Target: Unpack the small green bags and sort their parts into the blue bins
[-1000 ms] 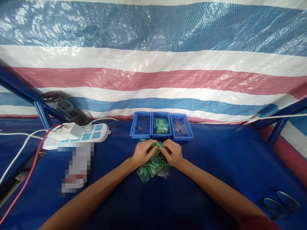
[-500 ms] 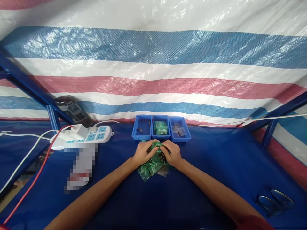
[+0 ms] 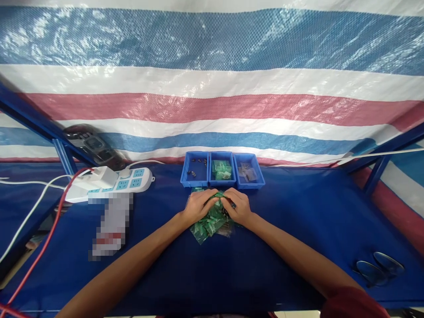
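My left hand (image 3: pixel 198 206) and my right hand (image 3: pixel 239 206) meet at a pile of small clear plastic bags on the blue table. Both pinch the top of a plastic bag with green pieces (image 3: pixel 212 221), fingertips almost touching. Small dark parts show under my right fingers, and another clear bag (image 3: pixel 225 229) lies at the lower right of the pile. Just beyond my hands stand three blue bins in a row. The left bin (image 3: pixel 194 183) has several small metal parts, the middle bin (image 3: pixel 222 182) bagged green pieces, the right bin (image 3: pixel 250 184) small clear bags.
At the left lies a white power strip (image 3: pixel 145 180) with plugs and white and red cables. A blurred-out pale item (image 3: pixel 114 225) is in front of it. Behind it sits a dark packaged object (image 3: pixel 94 145). Glasses (image 3: pixel 377 267) rest at the right. Striped sheeting (image 3: pixel 212 108) hangs behind.
The view has tilted down slightly, so the bins and table appear higher. My hands stay on the bag, their fingertips a little closer together.
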`<state>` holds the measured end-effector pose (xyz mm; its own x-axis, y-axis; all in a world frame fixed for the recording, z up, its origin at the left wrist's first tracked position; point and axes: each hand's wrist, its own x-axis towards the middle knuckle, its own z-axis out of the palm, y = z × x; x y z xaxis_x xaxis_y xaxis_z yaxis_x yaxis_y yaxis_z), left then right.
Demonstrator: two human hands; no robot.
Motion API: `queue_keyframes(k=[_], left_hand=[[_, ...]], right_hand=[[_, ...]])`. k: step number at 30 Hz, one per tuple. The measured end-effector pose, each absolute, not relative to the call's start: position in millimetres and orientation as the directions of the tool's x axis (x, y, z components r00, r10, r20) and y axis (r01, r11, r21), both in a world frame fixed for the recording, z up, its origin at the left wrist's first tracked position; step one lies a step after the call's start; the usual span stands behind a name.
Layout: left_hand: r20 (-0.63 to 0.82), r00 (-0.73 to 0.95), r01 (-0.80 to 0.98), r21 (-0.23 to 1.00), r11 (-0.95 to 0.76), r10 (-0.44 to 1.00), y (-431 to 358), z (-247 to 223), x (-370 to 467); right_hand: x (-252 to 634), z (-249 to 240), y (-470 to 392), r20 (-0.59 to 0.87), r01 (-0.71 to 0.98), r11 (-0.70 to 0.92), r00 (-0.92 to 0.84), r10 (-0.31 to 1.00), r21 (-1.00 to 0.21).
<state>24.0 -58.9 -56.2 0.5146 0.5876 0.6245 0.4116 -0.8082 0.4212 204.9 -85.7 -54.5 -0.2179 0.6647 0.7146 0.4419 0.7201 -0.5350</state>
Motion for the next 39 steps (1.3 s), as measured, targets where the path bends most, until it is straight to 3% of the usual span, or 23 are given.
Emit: queue_keyframes(k=[6, 16, 28, 39], left_hand=[[0.649, 0.514, 0.407, 0.391, -0.825, 0.561, -56.2, -59.0, 23.8], [0.592, 0.508, 0.368, 0.508, -0.779, 0.626, -55.5, -53.5, 25.2], [0.598, 0.444, 0.406, 0.530, -0.744, 0.668, -59.0, -42.2, 25.6], [0.594, 0.426, 0.389, 0.561, -0.731, 0.682, -59.9, -39.7, 24.7]], right_hand=[[204.6, -56.7, -83.0, 0.691, 0.420, 0.716, -0.244, 0.681, -0.557], [203.9, -55.2, -81.7, 0.681, 0.411, 0.676, -0.160, 0.715, -0.612], [199.0, -53.6, -82.6, 0.768, 0.431, 0.741, -0.154, 0.622, -0.514], [201.7, -56.7, -83.5, 0.770, 0.448, 0.724, -0.113, 0.628, -0.524]])
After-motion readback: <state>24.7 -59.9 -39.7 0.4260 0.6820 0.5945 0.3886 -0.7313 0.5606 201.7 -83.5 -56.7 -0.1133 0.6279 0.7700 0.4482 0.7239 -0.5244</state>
